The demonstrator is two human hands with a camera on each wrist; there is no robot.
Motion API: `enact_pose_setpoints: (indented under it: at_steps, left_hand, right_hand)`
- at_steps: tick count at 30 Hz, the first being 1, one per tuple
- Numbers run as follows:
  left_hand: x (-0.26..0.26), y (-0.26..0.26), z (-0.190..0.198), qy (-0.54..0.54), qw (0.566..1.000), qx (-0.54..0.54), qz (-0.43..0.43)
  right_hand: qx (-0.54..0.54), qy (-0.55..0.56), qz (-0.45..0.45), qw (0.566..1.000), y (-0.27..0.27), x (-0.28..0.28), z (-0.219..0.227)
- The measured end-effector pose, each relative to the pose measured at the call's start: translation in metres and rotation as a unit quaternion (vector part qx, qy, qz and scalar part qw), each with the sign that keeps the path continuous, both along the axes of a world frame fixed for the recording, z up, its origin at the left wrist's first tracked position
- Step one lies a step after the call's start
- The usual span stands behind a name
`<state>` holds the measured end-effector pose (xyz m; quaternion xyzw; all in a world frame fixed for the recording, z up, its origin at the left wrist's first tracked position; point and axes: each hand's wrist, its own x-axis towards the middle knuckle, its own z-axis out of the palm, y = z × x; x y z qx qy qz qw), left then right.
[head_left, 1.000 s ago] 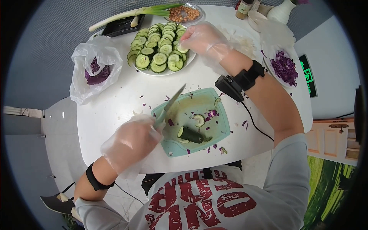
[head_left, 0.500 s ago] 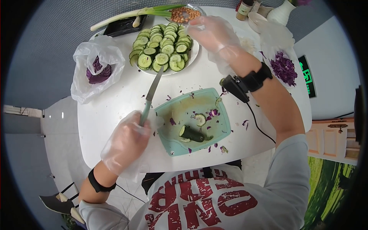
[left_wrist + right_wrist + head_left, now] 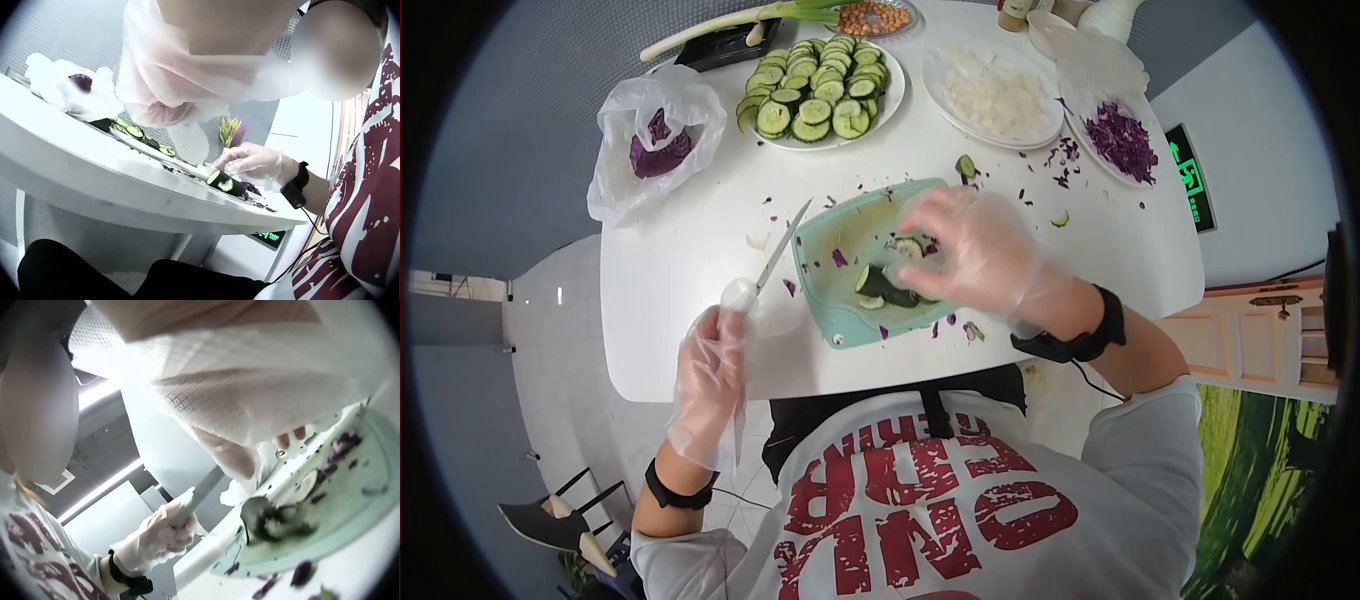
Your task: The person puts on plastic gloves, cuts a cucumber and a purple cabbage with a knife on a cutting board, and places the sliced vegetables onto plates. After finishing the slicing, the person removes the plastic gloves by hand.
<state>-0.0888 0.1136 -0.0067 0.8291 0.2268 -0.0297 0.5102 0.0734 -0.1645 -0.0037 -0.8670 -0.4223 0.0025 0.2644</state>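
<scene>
My left hand (image 3: 712, 375), in a clear plastic glove, grips the handle of a knife (image 3: 784, 245) whose blade points up and away, left of the green cutting board (image 3: 825, 300). Over the board's right side hovers my gloved right hand (image 3: 975, 250), fingers spread and bent, holding nothing visible. A cucumber piece (image 3: 887, 287) lies on the board just beside its fingertips; whether they touch is unclear. A thin cucumber slice (image 3: 908, 247) sits behind that piece. In the right wrist view the knife handle (image 3: 199, 497) shows in the left hand (image 3: 159, 534).
Sliced cucumber (image 3: 815, 90) fills a plate at the back. Pale slices (image 3: 997, 92) lie on another plate, with shredded purple cabbage (image 3: 1122, 143) at the right. A plastic bag (image 3: 625, 187) holds cabbage at the left. Green onion (image 3: 730, 32) and nuts (image 3: 870, 17) are behind; scraps surround the board.
My right hand has come from beside the cucumber plate down over the board. My left hand, still gripping the knife, has moved slightly left and nearer my body. The head view has shifted.
</scene>
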Motion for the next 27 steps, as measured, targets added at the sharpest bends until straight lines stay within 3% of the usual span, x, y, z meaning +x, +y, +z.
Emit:
enact_pose_setpoints:
  at_steps: [4, 8, 10, 12, 14, 15, 17, 20, 27]
  left_hand:
    - [-0.009, -0.016, -0.004, -0.042, 0.998, 0.042, -0.027]
    - [-0.017, -0.027, -0.007, -0.019, 0.998, 0.012, -0.053]
    - [-0.017, -0.035, -0.011, -0.065, 0.992, 0.054, -0.089]
    - [-0.014, -0.041, -0.002, -0.047, 0.99, 0.081, -0.109]
    - [-0.009, -0.052, 0.017, 0.088, 0.984, 0.097, -0.121]
    - [-0.01, -0.053, 0.013, 0.09, 0.984, 0.096, -0.122]
    - [-0.014, -0.055, 0.002, 0.029, 0.971, 0.156, -0.177]
    - [-0.02, -0.055, -0.011, -0.04, 0.968, 0.154, -0.196]
    - [-0.02, -0.065, -0.025, -0.097, 0.943, 0.239, -0.211]
  right_hand:
    - [-0.037, 0.028, -0.009, 0.999, 0.009, -0.025, -0.006]
    - [-0.027, -0.003, -0.015, 1.0, 0.013, -0.033, -0.009]
    - [-0.017, -0.014, -0.017, 1.0, 0.015, -0.035, -0.013]
    - [-0.01, -0.026, -0.022, 0.999, 0.016, -0.038, -0.016]
    - [-0.012, -0.01, -0.031, 0.999, 0.018, -0.04, -0.017]
    - [-0.013, -0.008, -0.032, 0.999, 0.019, -0.042, -0.019]
    - [0.008, -0.029, -0.052, 0.998, 0.022, -0.043, -0.022]
    - [-0.004, -0.011, -0.046, 0.999, 0.023, -0.044, -0.02]
    - [0.002, -0.007, -0.064, 0.998, 0.024, -0.045, -0.021]
